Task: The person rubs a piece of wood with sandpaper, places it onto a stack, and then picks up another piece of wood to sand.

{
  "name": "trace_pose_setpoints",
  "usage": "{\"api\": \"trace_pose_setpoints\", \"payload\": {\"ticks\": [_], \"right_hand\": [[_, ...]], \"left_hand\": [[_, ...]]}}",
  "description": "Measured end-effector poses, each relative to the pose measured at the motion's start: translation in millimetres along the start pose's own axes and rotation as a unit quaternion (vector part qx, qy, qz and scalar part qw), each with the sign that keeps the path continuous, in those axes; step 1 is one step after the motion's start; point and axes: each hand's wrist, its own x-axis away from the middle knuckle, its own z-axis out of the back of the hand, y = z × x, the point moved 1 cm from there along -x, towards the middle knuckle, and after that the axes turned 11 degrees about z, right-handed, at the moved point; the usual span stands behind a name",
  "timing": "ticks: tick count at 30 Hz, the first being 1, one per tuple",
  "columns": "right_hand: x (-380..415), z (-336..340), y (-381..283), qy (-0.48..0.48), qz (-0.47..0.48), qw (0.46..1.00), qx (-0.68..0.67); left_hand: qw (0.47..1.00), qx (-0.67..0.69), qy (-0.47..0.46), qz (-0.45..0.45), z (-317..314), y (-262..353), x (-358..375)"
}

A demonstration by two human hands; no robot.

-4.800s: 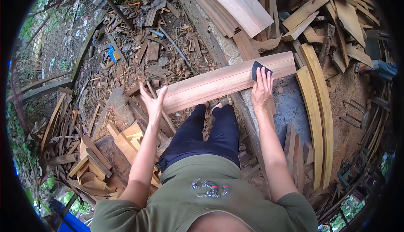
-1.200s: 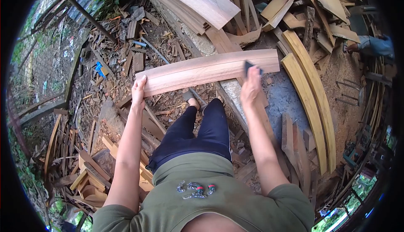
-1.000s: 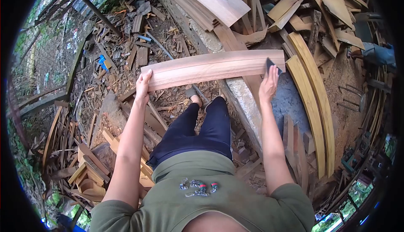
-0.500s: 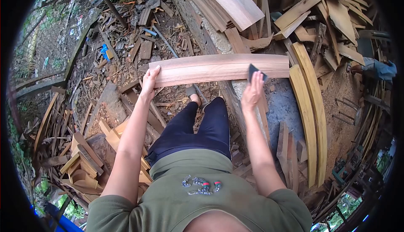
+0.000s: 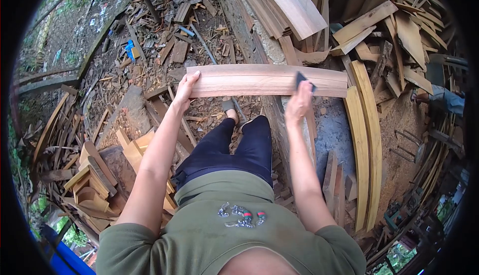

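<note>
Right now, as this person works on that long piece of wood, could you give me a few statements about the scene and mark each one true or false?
1. The left hand grips the left end of the curved plank. True.
2. The right hand presses a dark sanding pad against the plank. True.
3. The sanding pad sits at the plank's left end. False: it is towards the right end, well away from the left hand.
4. The person wears a bright red shirt. False: the shirt is olive green.
5. Wood offcuts lie piled on the ground at the person's left. True.
</note>
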Motion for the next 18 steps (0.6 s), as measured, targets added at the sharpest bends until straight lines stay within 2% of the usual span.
{"api": "trace_pose_setpoints", "payload": {"ticks": [3,6,10,12,14,16,18], "right_hand": [[9,3,-80,-0.058,0.139,0.985,-0.078],[7,16,-89,-0.123,0.233,0.954,-0.143],[-9,23,-13,-0.071,0.146,0.986,-0.040],[-11,18,-2,-0.040,0.035,0.996,-0.071],[-8,9,-25,-0.048,0.085,0.993,-0.061],[-1,16,-70,-0.093,0.178,0.977,-0.073],[5,16,-91,-0.119,0.241,0.953,-0.139]], "left_hand": [[1.000,-0.013,0.006,0.024,1,1,-2],[0.999,-0.007,-0.029,0.032,0,4,1],[0.999,-0.004,-0.016,0.047,7,-7,-6],[0.999,0.004,-0.025,0.046,5,-8,-3],[0.998,0.014,-0.022,0.049,6,-12,-6],[0.998,0.020,-0.019,0.055,7,-14,-5],[0.997,0.014,-0.028,0.075,7,-15,-3]]}}
